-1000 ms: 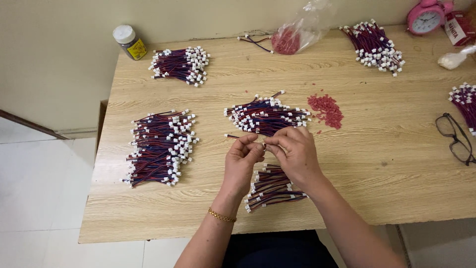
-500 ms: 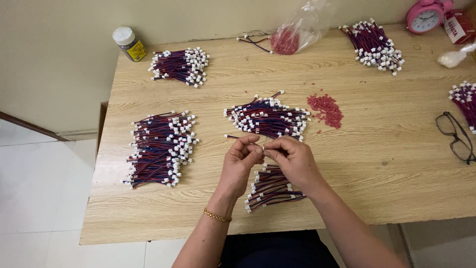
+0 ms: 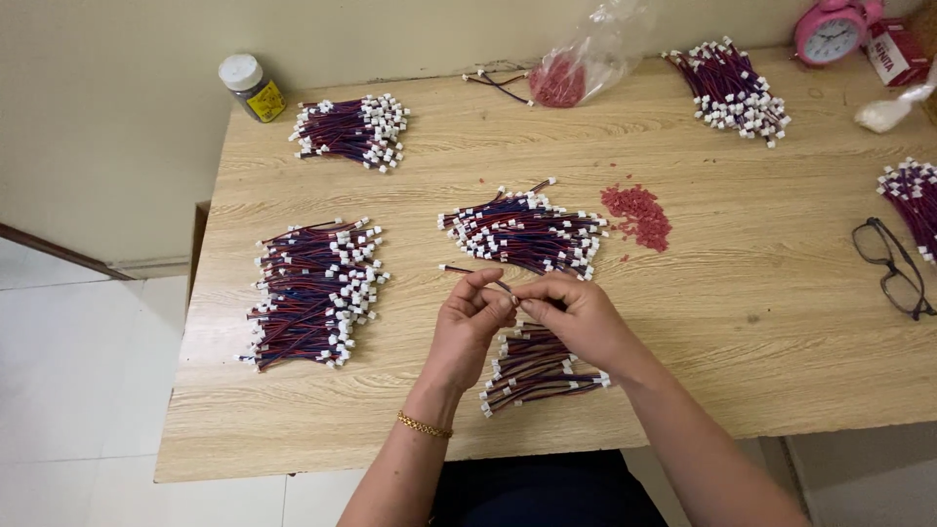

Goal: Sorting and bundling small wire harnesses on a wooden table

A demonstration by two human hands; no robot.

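Between the fingertips: a single short wire lead (image 3: 468,272), red and dark strands, is held above the wooden table (image 3: 742,332); its free end sticks out to the left of the fingers.
Left hand (image 3: 471,322): fingers curled, thumb and forefinger pinched on the wire lead; a gold bracelet (image 3: 424,425) sits on the wrist.
Right hand (image 3: 576,317): fingers closed, tips meeting the left hand's at the wire lead; it seems to pinch a tiny piece there, though the spot is too small to tell.
Just beyond the fingers: a loose heap of leads (image 3: 522,229) with white plugs.
Under the hands: a smaller bundle (image 3: 537,366), partly covered by the right hand.
Left of the fingers: a large stacked pile (image 3: 312,291), well apart.
Beyond and right of the fingers: a scatter of red bits (image 3: 639,215) on bare wood.
Far edge: another bundle (image 3: 351,130), a white-capped jar (image 3: 251,88), a clear bag of red bits (image 3: 576,68), a further bundle (image 3: 732,90), a pink alarm clock (image 3: 830,31).
Far right: spectacles (image 3: 890,268) beside one more bundle (image 3: 916,200).
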